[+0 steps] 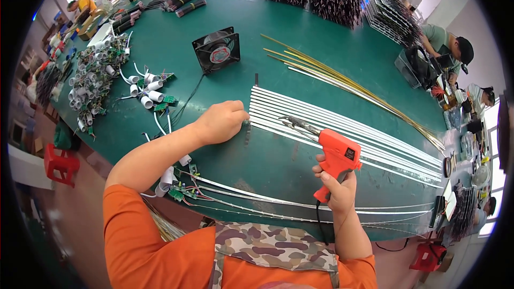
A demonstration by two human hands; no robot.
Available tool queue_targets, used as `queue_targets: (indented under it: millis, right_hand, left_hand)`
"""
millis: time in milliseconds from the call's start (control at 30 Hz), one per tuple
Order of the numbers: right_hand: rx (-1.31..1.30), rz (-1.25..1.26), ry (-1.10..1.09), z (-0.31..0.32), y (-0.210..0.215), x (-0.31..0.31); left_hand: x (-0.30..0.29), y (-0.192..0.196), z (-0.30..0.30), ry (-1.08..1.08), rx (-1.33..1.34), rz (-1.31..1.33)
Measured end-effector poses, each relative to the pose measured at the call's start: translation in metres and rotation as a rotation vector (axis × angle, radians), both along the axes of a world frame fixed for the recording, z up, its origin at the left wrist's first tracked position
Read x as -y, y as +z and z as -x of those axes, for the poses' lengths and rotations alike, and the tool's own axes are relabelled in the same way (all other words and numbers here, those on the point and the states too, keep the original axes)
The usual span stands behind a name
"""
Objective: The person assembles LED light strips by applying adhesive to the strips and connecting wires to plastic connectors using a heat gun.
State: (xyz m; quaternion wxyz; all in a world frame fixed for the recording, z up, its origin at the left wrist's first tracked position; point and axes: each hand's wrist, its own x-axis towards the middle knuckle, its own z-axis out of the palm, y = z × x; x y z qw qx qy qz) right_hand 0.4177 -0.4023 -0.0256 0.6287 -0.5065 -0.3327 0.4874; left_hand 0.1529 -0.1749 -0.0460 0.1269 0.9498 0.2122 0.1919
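In my right hand (342,190) is a red soldering gun (336,151) with a dark metal tip, held by its grip. Its tip points left, over a row of long white strips (375,138) that lie side by side on the green table. My left hand (221,122) is at the left ends of these strips, its fingers pinched together. What they hold, if anything, is hidden under the hand. A dark mark or strip (247,135) runs along the table by the fingertips. The gun's black cord (318,217) hangs down beside my right forearm.
A black fan (217,52) stands beyond my left hand. White cylindrical parts with green boards (96,80) are heaped at left; others lie by my left elbow. Yellowish strips (342,77) lie farther back, and wired strips (300,215) run along the near edge. Co-workers (455,48) sit at right.
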Motion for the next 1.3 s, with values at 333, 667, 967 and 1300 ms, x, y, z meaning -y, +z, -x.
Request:
queue_targets:
  millis: [333, 667, 967, 1300]
  right_hand:
    - [-0.001, 0.027, -0.028, -0.009, -0.002, -0.002]
    - [-0.049, 0.017, -0.051, -0.016, 0.001, 0.002]
    - [-0.009, 0.009, -0.073, -0.015, 0.006, 0.004]
    - [-0.01, 0.006, -0.06, -0.016, 0.008, 0.006]
  left_hand:
    - [-0.001, 0.003, -0.017, -0.055, -0.07, 0.3]
    - [-0.002, -0.001, -0.035, -0.055, -0.228, 0.085]
    - [-0.011, 0.013, -0.042, -0.083, -0.358, 0.196]
    - [-0.02, 0.013, -0.024, 0.06, -0.27, 0.655]
